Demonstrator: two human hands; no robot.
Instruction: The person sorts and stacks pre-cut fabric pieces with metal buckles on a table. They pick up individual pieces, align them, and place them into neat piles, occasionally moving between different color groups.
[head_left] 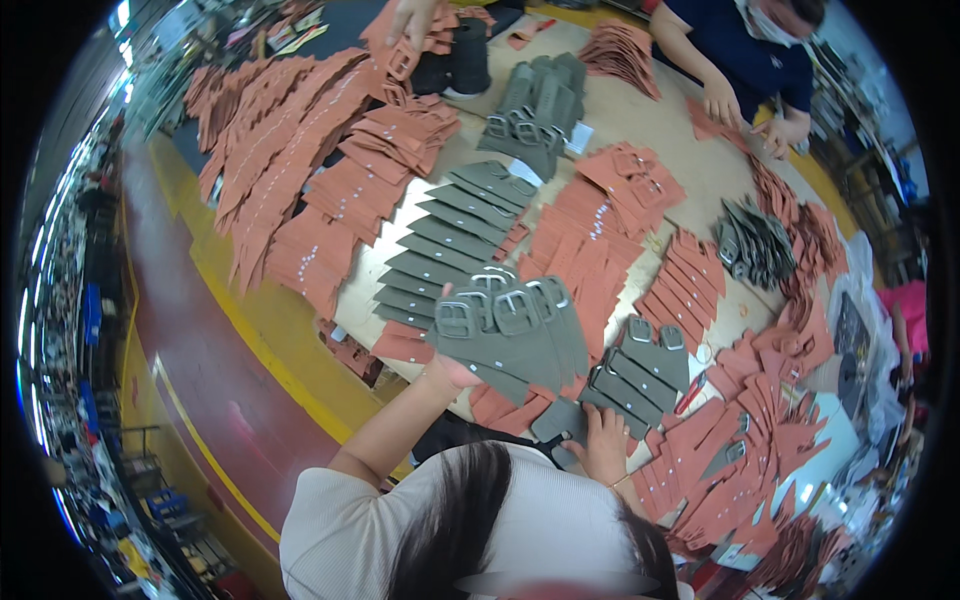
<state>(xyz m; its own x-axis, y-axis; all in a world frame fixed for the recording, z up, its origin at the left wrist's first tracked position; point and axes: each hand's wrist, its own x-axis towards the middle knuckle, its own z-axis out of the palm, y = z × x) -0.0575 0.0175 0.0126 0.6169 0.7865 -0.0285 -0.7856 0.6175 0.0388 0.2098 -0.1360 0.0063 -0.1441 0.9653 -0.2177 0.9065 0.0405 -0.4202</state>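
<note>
My left hand (pixel 456 371) grips a fanned stack of dark green buckled strap pieces (pixel 545 345), with silvery buckles at their upper ends. The stack is held above the table; most of my left fingers are hidden behind it. My right hand (pixel 605 445) lies with its fingers stretched out at the lower edge of an overlapping row of dark green strap pieces (pixel 632 385). Beside that hand, to its left, is a loose dark green piece (pixel 560 421). Beyond the held stack, another row of dark green pieces (pixel 440 245) lies overlapped, each with a small white mark.
Many orange-brown strap pieces (pixel 290 160) cover the table (pixel 690 150) in rows and piles. A red-handled tool (pixel 690 393) lies right of my right hand. Black thread spools (pixel 468 58) stand at the far side. Two people's hands (pixel 722 103) work across the table.
</note>
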